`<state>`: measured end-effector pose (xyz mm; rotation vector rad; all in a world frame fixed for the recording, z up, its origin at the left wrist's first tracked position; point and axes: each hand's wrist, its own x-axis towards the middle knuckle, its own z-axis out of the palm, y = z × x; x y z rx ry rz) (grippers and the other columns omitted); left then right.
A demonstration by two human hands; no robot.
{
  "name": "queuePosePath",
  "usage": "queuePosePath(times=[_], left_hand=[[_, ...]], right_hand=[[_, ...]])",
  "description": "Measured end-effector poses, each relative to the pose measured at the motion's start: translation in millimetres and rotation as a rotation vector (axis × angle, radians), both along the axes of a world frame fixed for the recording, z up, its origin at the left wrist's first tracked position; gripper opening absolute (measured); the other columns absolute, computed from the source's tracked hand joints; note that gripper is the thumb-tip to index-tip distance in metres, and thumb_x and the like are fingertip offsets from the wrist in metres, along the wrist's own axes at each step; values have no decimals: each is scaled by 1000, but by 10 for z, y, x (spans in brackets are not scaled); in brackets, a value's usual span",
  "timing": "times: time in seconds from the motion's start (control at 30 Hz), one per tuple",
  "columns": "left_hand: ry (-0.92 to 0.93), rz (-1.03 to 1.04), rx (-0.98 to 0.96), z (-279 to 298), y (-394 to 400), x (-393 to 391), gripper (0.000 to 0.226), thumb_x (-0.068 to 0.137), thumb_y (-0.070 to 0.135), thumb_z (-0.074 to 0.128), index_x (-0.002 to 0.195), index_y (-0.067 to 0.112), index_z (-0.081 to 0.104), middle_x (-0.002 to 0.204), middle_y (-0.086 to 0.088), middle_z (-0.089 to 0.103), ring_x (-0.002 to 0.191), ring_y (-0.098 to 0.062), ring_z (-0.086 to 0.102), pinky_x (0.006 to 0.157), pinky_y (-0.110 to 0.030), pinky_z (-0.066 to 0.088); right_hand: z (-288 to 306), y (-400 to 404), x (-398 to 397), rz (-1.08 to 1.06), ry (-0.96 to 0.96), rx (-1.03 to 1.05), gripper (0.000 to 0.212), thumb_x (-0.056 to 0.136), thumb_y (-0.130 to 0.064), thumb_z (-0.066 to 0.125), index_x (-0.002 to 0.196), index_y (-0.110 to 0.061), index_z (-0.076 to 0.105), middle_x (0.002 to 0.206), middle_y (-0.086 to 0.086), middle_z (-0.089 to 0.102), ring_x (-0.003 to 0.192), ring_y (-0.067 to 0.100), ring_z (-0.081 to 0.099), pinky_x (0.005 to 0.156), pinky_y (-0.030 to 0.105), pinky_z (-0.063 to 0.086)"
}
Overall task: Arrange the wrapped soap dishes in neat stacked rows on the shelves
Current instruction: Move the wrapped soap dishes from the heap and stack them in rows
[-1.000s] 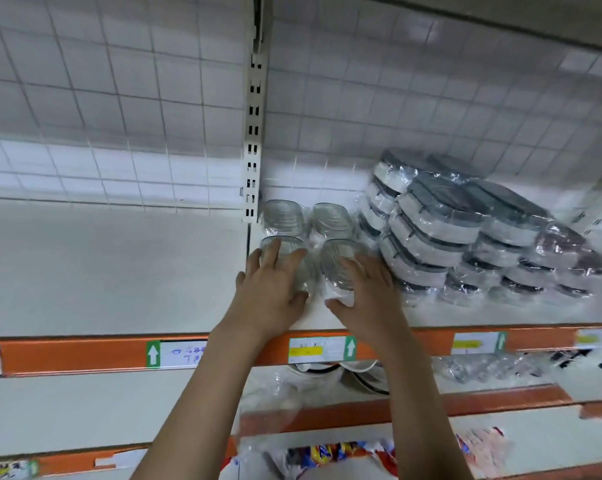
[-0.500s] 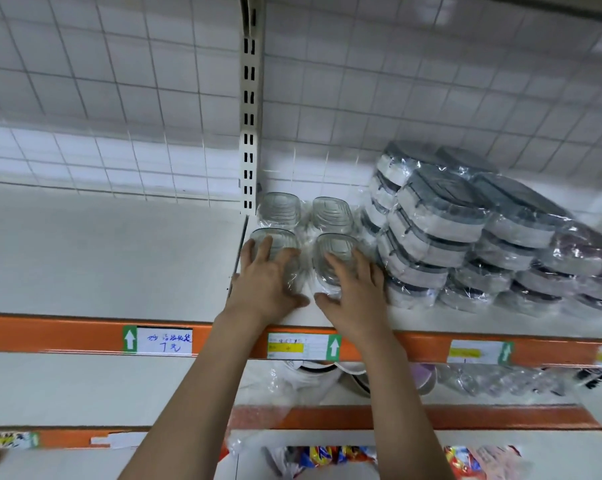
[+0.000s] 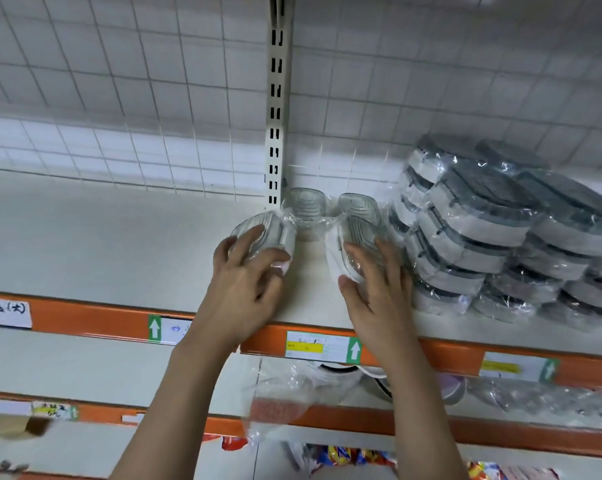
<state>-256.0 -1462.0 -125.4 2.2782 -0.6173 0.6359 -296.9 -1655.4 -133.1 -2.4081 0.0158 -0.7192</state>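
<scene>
Head view: left hand (image 3: 244, 275) and right hand (image 3: 375, 282) each grip a clear dish, fingers curled round. Since earlier, left dish (image 3: 261, 233) and right dish (image 3: 358, 244) have been pulled apart, tilted.

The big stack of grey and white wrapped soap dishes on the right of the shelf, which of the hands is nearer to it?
Right. The right hand sits beside the grey and white stack; the left hand lies farther left.
</scene>
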Motion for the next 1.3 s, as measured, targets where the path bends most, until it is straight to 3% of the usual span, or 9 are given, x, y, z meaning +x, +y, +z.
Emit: queuePosePath(times=[0.1, 0.17, 0.3, 0.43, 0.6, 0.7, 0.9, 1.1, 1.3], left_hand=[[23, 57, -36, 78, 160, -109, 41, 77, 52, 56, 111, 29, 57, 139, -12, 44, 133, -27, 33, 106, -39, 31], [93, 93, -44, 113, 257, -163, 56, 68, 53, 69, 118, 37, 47, 146, -9, 33, 132, -31, 33, 103, -39, 36], [95, 193, -68, 123, 431, -184, 75, 71, -2, 71, 122, 42, 40, 146, -9, 30, 127, -37, 38, 92, -43, 45], [16, 259, -35, 126, 631, -164, 81, 68, -19, 57, 123, 37, 38, 136, -15, 40, 116, -40, 48, 78, -39, 48], [-76, 335, -18, 167, 1012, -116, 87, 60, -19, 63, 130, 23, 32, 127, -19, 49, 107, -41, 52, 80, -41, 48], [-62, 426, -80, 206, 1322, -87, 82, 62, -12, 68, 127, 20, 27, 115, -21, 54, 97, -41, 54, 72, -35, 42], [-93, 526, -37, 311, 2193, -51, 59, 63, 8, 55, 119, 21, 38, 105, -14, 62, 88, -40, 56, 73, -40, 44], [-117, 514, -111, 423, 3178, 9, 72, 64, -12, 67, 131, 8, 49, 118, -16, 50, 104, -27, 51, 85, -14, 31], [-145, 599, -205, 547, 4145, 34, 57, 60, -11, 69, 114, -4, 51, 108, -19, 52, 96, -18, 43, 77, -6, 28]], right_hand=[[30, 124, 21, 71, -64, 112, 38, 81, -41, 44, 119, -46, 40, 144, 7, 35, 136, 22, 26, 105, 21, 13], [33, 222, 46, 102, -83, 182, 39, 80, -39, 48, 118, -43, 42, 142, 6, 35, 134, 24, 29, 109, 33, 24], [67, 424, 106, 153, -97, 245, 41, 78, -44, 55, 117, -41, 45, 141, 1, 31, 130, 27, 32, 103, 50, 36], [92, 642, 210, 184, -63, 278, 59, 65, -57, 69, 115, -47, 41, 141, 4, 31, 128, 30, 33, 102, 48, 38], [71, 1017, 406, 212, -103, 317, 75, 63, -7, 83, 114, -40, 40, 130, 10, 36, 115, 27, 45, 97, 21, 41], [100, 1347, 504, 244, -151, 341, 68, 66, -2, 72, 118, -33, 40, 123, 10, 43, 106, 17, 49, 86, 5, 35], [161, 2242, 606, 311, -182, 301, 54, 74, -16, 55, 123, -31, 37, 118, -3, 47, 109, 16, 46, 91, 18, 35], [325, 3251, 684, 293, -207, 243, 58, 71, -18, 60, 123, -33, 40, 123, -5, 55, 110, 16, 42, 88, 36, 38], [432, 4226, 764, 365, -154, 342, 70, 75, -9, 66, 137, -24, 40, 123, -14, 46, 112, 9, 40, 91, 10, 34]])
